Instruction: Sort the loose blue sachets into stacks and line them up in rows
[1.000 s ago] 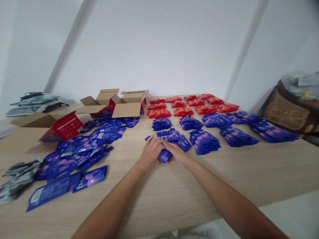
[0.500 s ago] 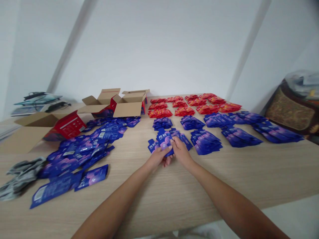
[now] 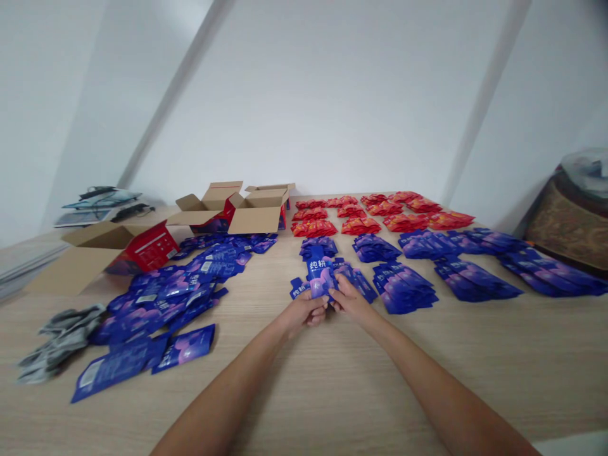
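Observation:
My left hand (image 3: 306,311) and my right hand (image 3: 349,296) meet at the middle of the table, both closed on the lower part of a blue pouch (image 3: 322,271) with white lettering. Another blue pouch (image 3: 299,288) shows just left of it, partly hidden by my left hand. Behind my right hand lies a fanned pile of blue pouches (image 3: 356,275). Further piles of blue pouches (image 3: 403,285) lie to the right, with rows of red packets (image 3: 360,226) behind them. A loose heap of blue pouches (image 3: 161,291) spreads on the left.
Open cardboard boxes (image 3: 256,219) stand at the back left, and another open box (image 3: 147,248) is nearer. A grey cloth (image 3: 61,342) lies at the left of the wooden table (image 3: 266,392). A brown patterned object (image 3: 570,218) is at the far right.
The view has shifted, so the table's contents appear further right and slightly lower. The held pouch is now more upright, with both hands gripping near its bottom edge.

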{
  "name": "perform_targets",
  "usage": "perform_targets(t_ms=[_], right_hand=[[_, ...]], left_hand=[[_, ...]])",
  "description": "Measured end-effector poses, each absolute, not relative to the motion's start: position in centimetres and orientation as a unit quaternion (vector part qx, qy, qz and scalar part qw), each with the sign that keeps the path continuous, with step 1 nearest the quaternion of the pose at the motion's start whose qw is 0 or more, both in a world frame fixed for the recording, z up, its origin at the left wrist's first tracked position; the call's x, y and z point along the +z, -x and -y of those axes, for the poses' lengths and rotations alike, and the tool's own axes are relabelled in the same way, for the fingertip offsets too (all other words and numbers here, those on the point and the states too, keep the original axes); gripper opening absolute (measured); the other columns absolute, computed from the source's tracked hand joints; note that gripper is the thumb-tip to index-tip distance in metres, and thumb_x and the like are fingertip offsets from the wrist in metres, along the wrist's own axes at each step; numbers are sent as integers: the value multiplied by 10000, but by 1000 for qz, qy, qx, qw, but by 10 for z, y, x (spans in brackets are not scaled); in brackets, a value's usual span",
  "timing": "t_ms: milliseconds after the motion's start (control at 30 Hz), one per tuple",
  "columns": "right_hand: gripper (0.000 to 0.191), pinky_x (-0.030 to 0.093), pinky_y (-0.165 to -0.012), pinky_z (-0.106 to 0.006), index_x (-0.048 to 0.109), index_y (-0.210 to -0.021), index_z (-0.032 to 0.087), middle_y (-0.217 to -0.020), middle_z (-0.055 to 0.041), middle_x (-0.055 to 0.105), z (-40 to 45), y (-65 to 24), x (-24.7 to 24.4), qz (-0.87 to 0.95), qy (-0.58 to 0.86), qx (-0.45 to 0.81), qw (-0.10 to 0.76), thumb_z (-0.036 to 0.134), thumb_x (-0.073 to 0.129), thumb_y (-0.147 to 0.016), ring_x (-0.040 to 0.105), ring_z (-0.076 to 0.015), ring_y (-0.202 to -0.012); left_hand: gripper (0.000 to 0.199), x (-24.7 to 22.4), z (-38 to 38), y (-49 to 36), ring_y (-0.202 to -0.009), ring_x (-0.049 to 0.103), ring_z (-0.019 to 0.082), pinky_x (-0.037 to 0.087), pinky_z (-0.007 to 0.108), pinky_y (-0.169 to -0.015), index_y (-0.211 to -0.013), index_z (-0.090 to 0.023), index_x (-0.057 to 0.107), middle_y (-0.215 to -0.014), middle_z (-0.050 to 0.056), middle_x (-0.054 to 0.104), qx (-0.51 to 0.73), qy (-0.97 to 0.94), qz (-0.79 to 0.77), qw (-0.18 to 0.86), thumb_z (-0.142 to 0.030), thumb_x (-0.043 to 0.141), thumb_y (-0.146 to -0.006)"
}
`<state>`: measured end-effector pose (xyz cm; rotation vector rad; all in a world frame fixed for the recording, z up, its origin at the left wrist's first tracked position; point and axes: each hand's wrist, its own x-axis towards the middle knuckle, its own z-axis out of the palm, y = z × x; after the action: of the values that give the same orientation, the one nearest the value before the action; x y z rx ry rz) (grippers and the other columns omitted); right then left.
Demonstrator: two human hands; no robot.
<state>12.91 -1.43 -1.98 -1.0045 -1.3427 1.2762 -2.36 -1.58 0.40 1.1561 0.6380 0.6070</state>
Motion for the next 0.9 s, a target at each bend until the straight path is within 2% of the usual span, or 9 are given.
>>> perform_targets(t_ms=[200, 333, 433, 533, 633, 733, 800, 900], right_hand=[[464, 171, -306, -178, 402, -986, 229, -434, 158, 323, 15, -130, -18, 532, 445, 532, 487, 581, 530, -712, 243, -49, -279], [438, 190, -314, -173, 409, -973, 234, -408, 160, 283, 14, -132, -18, 528, 493, 510, 467, 597, 474, -738, 257, -63, -278], [368, 293, -349, -205, 444, -976, 222, -407, 132, 318, 13, -138, -15, 569, 567, 428, 415, 545, 345, -830, 338, -97, -294], [372, 435, -499, -281, 502, -1024, 193, -529, 24, 537, 13, -151, -8, 604, 628, 315, 376, 472, 296, -890, 553, -166, -462], [395, 468, -726, -354, 526, -1119, 162, -846, -121, 679, 16, -165, 2, 629, 682, 172, 332, 424, 314, -914, 659, -244, -791], [430, 451, -827, -378, 517, -1199, 127, -998, -168, 683, 19, -171, 8, 655, 708, 19, 265, 362, 268, -939, 642, -269, -946], [448, 411, -929, -378, 494, -1260, 113, -1165, -175, 630, 21, -166, 4, 700, 665, -44, 255, 340, 275, -941, 565, -259, -1116], [477, 255, -1079, -432, 419, -1365, 171, -1441, -106, 415, 23, -150, -12, 777, 584, -85, 220, 351, 295, -941, 321, -242, -1347]], left_hand=[[533, -4, 11, 22, -285, 295, 46, 138, 187, -318, -530, -216, 315, -355, -111, 254, 282, -563, -366, 685, -625, 630, -662], [552, -11, 4, 22, -275, 341, 70, 205, 200, -318, -504, -223, 329, -323, -100, 276, 302, -614, -386, 619, -696, 562, -666], [528, -13, -2, 25, -278, 340, 82, 241, 214, -342, -534, -223, 372, -325, -86, 330, 296, -643, -405, 579, -705, 452, -735], [512, -10, -8, 33, -326, 384, 101, 294, 230, -406, -544, -217, 412, -361, -55, 400, 295, -687, -474, 465, -638, 340, -826], [471, -3, -12, 45, -512, 529, 144, 368, 253, -538, -563, -201, 477, -509, 5, 535, 293, -738, -548, 264, -509, 323, -884], [372, 1, -9, 51, -794, 596, 201, 417, 294, -723, -727, -181, 576, -774, 73, 637, 256, -764, -584, 100, -416, 348, -903], [344, 0, -3, 48, -1002, 559, 243, 411, 344, -851, -912, -152, 599, -990, 129, 633, 226, -767, -600, 30, -410, 372, -902], [500, -11, 8, 39, -1272, 378, 319, 348, 470, -981, -1222, -119, 499, -1337, 192, 466, 164, -771, -616, 8, -477, 344, -909]])
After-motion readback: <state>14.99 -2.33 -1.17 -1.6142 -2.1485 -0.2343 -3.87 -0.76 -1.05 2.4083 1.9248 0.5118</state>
